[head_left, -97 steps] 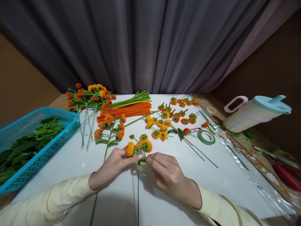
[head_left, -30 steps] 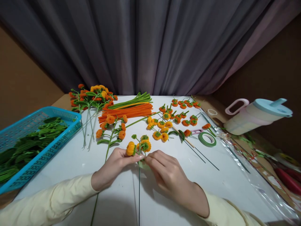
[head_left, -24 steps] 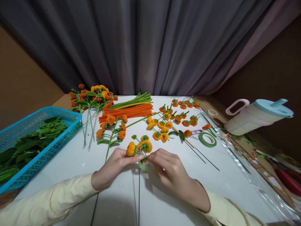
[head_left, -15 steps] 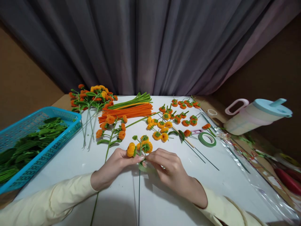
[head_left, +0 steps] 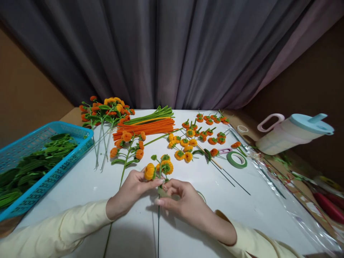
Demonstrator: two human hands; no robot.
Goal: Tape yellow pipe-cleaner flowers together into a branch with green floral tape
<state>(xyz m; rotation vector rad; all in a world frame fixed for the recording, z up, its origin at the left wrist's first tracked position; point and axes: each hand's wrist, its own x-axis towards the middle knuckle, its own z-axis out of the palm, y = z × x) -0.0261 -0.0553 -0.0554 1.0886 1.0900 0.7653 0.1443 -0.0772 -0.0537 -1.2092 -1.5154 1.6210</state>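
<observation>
My left hand (head_left: 134, 190) pinches the yellow flower spray (head_left: 166, 167) by its stem above the white tabletop (head_left: 129, 236); my right hand (head_left: 188, 202) curls at the stem just below, its hold unclear to me. Beyond lie loose blooms (head_left: 188, 157) and green tape (head_left: 243, 163), with a blue basket (head_left: 53, 177) at left.

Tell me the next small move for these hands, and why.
Probably draw the pale green strip snugly around the stem with the right hand: the left hand pinches the stem under the yellow flowers, the strip lies at the right fingers, and dark wire shows below.
</observation>
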